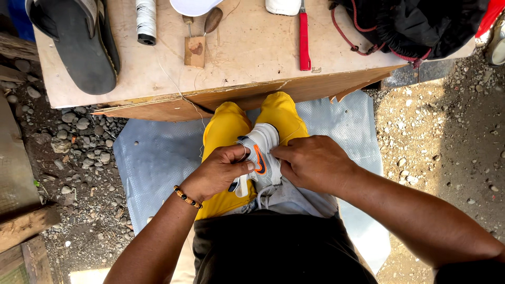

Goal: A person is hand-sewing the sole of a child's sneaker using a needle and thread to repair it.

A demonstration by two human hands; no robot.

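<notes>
A white sports shoe [261, 152] with an orange and dark side mark rests on my lap, between my knees in yellow trousers [225, 129]. My left hand [218, 171], with a beaded bracelet at the wrist, grips the shoe's left side, thumb pressed by the orange mark. My right hand [310, 162] clasps the shoe from the right and covers part of it. A thin white thread [179, 92] runs from the shoe up over the edge of the wooden board.
A wooden board [247, 58] lies just beyond my knees. It carries a dark sandal [79, 42], a spool of white thread [146, 21], a wooden-handled awl [195, 44], a red-handled tool [304, 39] and a black bag [415, 23]. A grey sheet [152, 163] covers the gravel underfoot.
</notes>
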